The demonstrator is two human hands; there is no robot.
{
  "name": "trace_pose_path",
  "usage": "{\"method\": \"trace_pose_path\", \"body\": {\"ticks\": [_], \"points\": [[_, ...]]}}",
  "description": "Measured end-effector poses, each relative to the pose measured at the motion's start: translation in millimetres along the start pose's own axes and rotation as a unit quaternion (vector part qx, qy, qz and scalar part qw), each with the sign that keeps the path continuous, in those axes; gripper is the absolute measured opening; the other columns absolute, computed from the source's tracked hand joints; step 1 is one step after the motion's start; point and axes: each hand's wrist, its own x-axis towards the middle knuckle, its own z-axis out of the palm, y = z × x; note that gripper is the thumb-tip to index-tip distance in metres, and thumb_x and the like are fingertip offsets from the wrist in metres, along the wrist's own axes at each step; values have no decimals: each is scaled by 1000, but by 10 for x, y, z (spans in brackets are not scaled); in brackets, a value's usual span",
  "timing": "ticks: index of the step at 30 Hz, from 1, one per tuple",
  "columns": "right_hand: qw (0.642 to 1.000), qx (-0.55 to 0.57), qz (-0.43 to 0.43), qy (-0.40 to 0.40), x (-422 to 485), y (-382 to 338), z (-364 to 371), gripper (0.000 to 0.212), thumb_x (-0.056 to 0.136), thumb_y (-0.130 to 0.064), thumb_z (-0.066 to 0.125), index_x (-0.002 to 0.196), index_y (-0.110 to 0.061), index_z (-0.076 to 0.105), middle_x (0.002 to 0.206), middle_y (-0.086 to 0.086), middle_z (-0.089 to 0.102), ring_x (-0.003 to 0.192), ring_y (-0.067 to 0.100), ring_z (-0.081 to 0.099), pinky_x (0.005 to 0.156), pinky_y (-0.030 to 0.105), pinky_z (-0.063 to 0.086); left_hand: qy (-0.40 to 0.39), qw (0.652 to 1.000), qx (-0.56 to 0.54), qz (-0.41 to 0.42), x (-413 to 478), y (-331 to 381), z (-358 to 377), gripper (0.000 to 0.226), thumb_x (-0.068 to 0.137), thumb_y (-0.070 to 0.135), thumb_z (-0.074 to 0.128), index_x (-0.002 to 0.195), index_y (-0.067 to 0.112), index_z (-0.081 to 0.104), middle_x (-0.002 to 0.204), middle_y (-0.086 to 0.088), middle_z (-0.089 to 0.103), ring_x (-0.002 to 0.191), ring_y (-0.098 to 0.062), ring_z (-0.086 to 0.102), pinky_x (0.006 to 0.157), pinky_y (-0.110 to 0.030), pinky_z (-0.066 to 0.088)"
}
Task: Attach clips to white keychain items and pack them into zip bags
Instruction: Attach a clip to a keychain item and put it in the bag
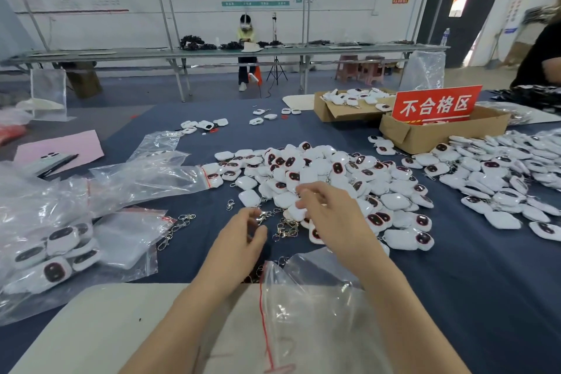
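The left hand (243,237), fingers curled together, pinches a small silver metal clip (263,217). Just right of it, the right hand (329,215) grips a white puffy keychain item (295,212) at the near edge of the big white keychain heap (318,173). The clip lies left of the item, nearly touching.

Brown cardboard boxes (425,136): 2
Red sign w/ white characters (437,105): 1
Pink paper sheet (76,146): 1
White padded keychain items (334,173): 100s, 2 heaps
Silver metal clips (285,229): qty unclear
Clear plastic zip bags (145,179): several
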Motion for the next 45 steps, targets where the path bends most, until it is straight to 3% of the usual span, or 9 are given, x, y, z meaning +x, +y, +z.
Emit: {"method": "trace_pose_path", "body": {"ticks": [5, 7, 11, 18, 22, 27, 32, 40, 45], "points": [[997, -54, 36, 46, 278, 337, 117, 27, 103, -27, 44, 118, -31, 66, 110, -15, 64, 88, 4, 58, 83, 25, 45, -64, 991, 95, 68, 344, 118, 231, 50, 99, 46, 56, 146, 37, 41, 137, 5, 49, 118, -13, 52, 101, -40, 47], [997, -56, 29, 47, 337, 468, 168, 28, 103, -24, 44, 121, -28, 66, 116, -15, 64, 100, 2, 55, 87, 20, 40, -54, 985, 149, 68, 430, 134, 338, 52, 99, 49, 53, 148, 39, 37, 138, 6, 47, 130, -15, 45, 94, -39, 47], [996, -76, -1, 36, 373, 630, 190, 31, 102, -16, 47, 125, -26, 65, 124, -12, 62, 109, 2, 54, 98, 23, 45, -7, 976, 194, 99, 437, 98, 434, 44, 98, 57, 48, 140, 46, 44, 118, 14, 49, 119, -10, 46, 73, -31, 39], [982, -134, -105, -83, 405, 522, 181, 22, 99, -36, 58, 119, -37, 67, 104, -17, 63, 80, -4, 58, 73, 11, 41, 71, 992, -77, 67, 334, 129, 256, 20, 100, 52, 51, 90, 47, 67, 94, 19, 67, 91, 4, 61, 72, -13, 44], [995, -1, -67, -74, 379, 497, 250, 22, 96, -28, 65, 117, -35, 69, 91, -21, 68, 73, -8, 60, 64, 8, 45, 44, 974, -220, 22, 204, 92, 210, 18, 102, 41, 54, 98, 35, 70, 87, 13, 73, 81, 0, 67, 70, -13, 47], [992, 113, -50, -31, 374, 470, 254, 23, 92, -22, 71, 110, -37, 69, 83, -23, 71, 68, -4, 61, 59, 10, 46, -4, 967, -255, 15, 132, 26, 229, 24, 104, 30, 50, 115, 46, 64, 74, 4, 64, 66, -6, 53, 60, -16, 45], [977, 204, -19, -59, 353, 384, 272, 26, 92, -13, 71, 113, -28, 68, 87, -11, 74, 72, 0, 66, 63, 17, 55, -1, 962, -272, 36, 132, 67, 219, 10, 100, 35, 60, 106, 36, 68, 83, 6, 74, 73, -4, 64, 64, -15, 50], [969, 230, 25, -87, 321, 418, 261, 18, 96, -7, 64, 112, -8, 73, 95, 5, 77, 74, 3, 68, 67, 16, 55, -25, 944, -330, 1, 171, 36, 205, 12, 103, 38, 56, 105, 38, 68, 83, -4, 77, 80, -26, 74, 73, -34, 56], [975, 203, 12, -95, 318, 429, 292, 16, 95, -8, 65, 102, -20, 74, 89, -7, 77, 80, -1, 67, 69, 16, 55, -21, 946, -323, 8, 171, 27, 181, 12, 103, 33, 56, 100, 32, 68, 77, -6, 75, 70, -19, 67, 63, -28, 52]]}}
